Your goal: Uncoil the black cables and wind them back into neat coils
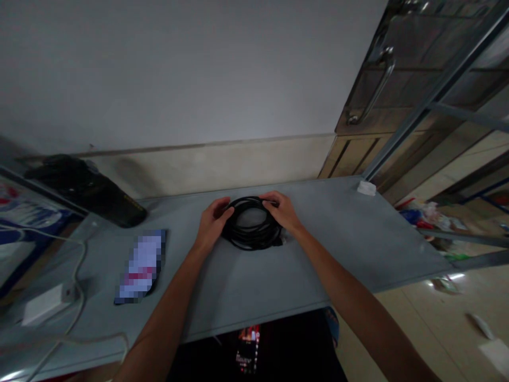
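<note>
A coiled black cable (248, 239) lies in loose loops on the grey tabletop (254, 286), its connector end (278, 241) at the lower right of the coil. My left hand (213, 220) grips the coil's left side between thumb and fingers. On the opposite side, my right hand (281, 211) holds the upper right of the loops, thumb inside the ring and fingers over the outer edge.
Left of my arm lies a phone (141, 265) with a blurred screen. A black bottle-shaped object (107, 199) rests behind it. A white adapter (50, 305) and pale cable (81, 260) are at far left. Another lit phone (248, 350) is below the table edge. A metal post (429, 101) rises at right.
</note>
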`<action>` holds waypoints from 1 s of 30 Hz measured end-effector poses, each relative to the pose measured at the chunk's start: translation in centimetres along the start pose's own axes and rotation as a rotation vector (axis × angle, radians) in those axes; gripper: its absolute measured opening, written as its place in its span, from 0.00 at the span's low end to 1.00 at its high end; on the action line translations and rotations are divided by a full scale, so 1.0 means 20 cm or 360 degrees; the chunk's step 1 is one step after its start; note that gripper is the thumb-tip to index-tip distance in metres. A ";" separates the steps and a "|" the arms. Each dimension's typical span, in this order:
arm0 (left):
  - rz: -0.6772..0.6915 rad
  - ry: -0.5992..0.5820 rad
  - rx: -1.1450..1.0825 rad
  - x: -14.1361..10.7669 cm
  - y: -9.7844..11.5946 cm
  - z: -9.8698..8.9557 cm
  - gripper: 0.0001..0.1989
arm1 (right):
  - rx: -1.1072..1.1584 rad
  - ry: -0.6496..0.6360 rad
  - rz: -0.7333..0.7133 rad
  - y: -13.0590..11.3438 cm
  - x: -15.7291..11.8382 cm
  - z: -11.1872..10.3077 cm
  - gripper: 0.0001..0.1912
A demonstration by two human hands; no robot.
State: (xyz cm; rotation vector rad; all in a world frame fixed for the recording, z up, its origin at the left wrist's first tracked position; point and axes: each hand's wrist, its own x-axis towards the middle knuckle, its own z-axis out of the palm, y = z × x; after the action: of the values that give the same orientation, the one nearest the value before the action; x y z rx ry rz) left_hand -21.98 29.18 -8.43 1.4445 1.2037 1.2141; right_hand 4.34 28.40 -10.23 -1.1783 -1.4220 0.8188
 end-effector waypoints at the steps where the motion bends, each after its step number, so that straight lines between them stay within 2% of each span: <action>1: 0.0007 -0.0019 0.0013 0.00 0.00 0.00 0.29 | 0.0005 -0.0002 -0.0004 0.00 0.00 0.00 0.08; 6: 0.0092 -0.0110 0.0142 -0.01 0.00 0.02 0.27 | 0.0025 -0.0011 -0.0031 -0.01 -0.01 0.02 0.09; 14: 0.0165 -0.0134 0.0254 -0.02 0.03 0.02 0.26 | -0.0113 -0.0032 -0.0071 -0.03 -0.02 0.01 0.12; 22: 0.0100 -0.0158 0.0281 -0.01 0.01 0.00 0.31 | -0.0239 -0.0243 0.0002 -0.05 -0.02 -0.01 0.20; 27: 0.0107 -0.0271 0.0331 -0.01 0.03 0.00 0.31 | -0.0172 -0.0285 -0.0026 -0.05 -0.02 -0.01 0.22; 30: 0.0145 -0.0261 0.0347 -0.02 0.04 0.01 0.30 | -0.0147 -0.0267 0.0005 -0.04 -0.02 -0.01 0.22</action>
State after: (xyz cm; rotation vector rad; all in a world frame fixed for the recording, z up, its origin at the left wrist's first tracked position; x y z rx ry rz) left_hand -21.77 28.64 -7.65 1.7414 1.1965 1.0259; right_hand 4.27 27.67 -9.51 -1.2045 -1.6097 0.8789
